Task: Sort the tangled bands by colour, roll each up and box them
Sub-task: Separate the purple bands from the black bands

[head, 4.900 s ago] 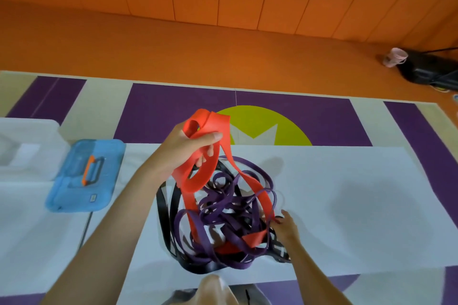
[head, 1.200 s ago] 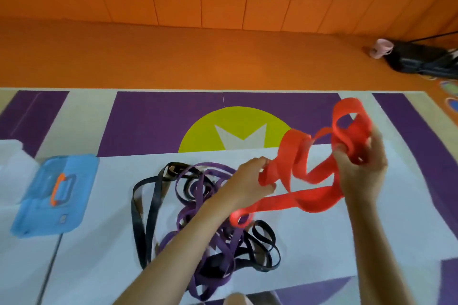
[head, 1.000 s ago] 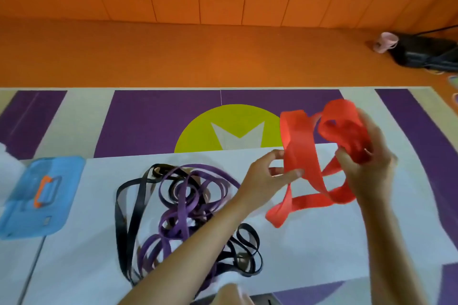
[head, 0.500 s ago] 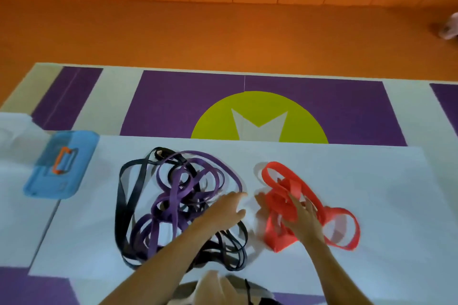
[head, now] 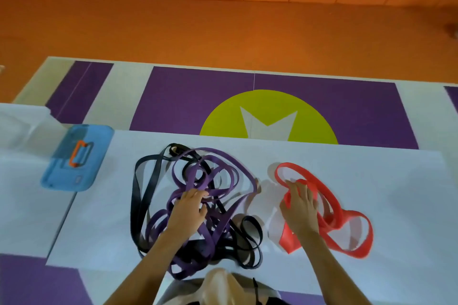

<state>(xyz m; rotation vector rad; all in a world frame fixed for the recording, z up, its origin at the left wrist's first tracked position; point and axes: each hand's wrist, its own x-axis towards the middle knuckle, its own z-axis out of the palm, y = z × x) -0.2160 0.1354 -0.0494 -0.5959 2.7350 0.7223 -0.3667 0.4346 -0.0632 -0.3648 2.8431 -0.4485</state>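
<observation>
At the far left a white box (head: 17, 131) is cut off by the frame edge and too blurred to read. Just beside it a blue lid (head: 76, 158) with an orange handle lies flat on the white table (head: 384, 181). Black bands (head: 138, 195) loop round the left side of the tangle, knotted in with the purple bands (head: 218, 173). The left hand (head: 189, 208) sits on the middle of this heap, fingers curled round purple strands. Its forearm hides the near part, and the number of bands cannot be counted. Apart to the right, the right hand (head: 300, 203) lies with straight, spread fingers pressing on the red band (head: 347, 225), whose loops spread further right.
</observation>
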